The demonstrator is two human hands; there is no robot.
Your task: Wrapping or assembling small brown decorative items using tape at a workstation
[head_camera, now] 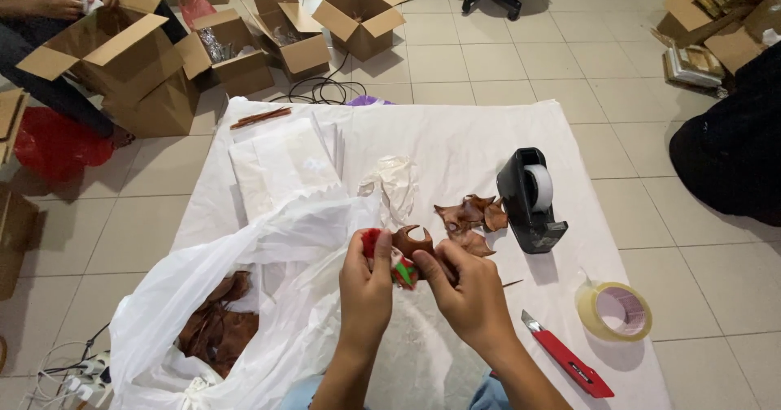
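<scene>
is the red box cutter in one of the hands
No, the red box cutter lies on the white sheet beside the right hand, which, with the left hand, holds a brown leaf piece.

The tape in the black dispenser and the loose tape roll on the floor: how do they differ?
The tape in the black dispenser stands on edge, mounted, on the white sheet; the loose tape roll lies flat on the tile, partly off the sheet. The dispenser's looks white, the loose roll yellowish. Both are round rolls, untouched.
</scene>
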